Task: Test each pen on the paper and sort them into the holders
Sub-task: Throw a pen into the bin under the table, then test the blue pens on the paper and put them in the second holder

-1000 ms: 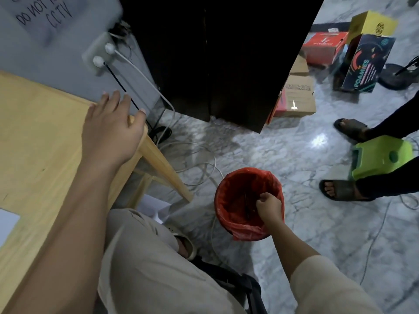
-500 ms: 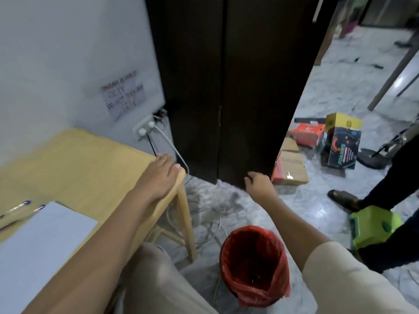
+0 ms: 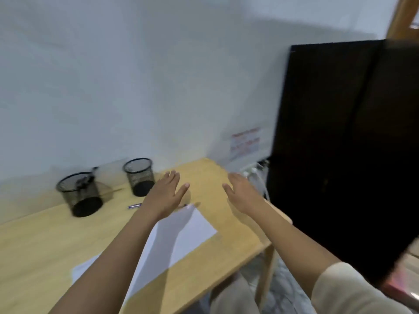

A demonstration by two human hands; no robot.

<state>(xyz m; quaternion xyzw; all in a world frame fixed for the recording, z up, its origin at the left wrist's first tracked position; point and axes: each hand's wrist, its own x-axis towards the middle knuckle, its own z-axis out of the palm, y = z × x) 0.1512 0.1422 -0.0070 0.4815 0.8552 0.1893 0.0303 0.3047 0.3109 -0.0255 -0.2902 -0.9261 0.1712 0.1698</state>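
Observation:
Two black mesh holders stand at the back of the wooden table (image 3: 222,214). The left holder (image 3: 79,193) has a dark pen-like thing in it; the right holder (image 3: 139,176) looks bare inside. A sheet of white paper (image 3: 188,227) lies near the table's front. A blue pen (image 3: 135,206) rests beyond the paper, partly hidden by my left arm. My left hand (image 3: 165,196) hovers flat above the paper's far corner, fingers spread, holding nothing. My right hand (image 3: 241,191) hangs open over the table's right end, also holding nothing.
A tall black cabinet (image 3: 344,143) stands just right of the table. A wall socket with white plugs and cables (image 3: 254,172) sits between the table and the cabinet, under a taped notice (image 3: 246,143). The pale wall runs close behind the holders.
The view swung up and left from the red bin on the floor to the table. My right hand rose from the bin to above the table; my left hand lifted off the table corner.

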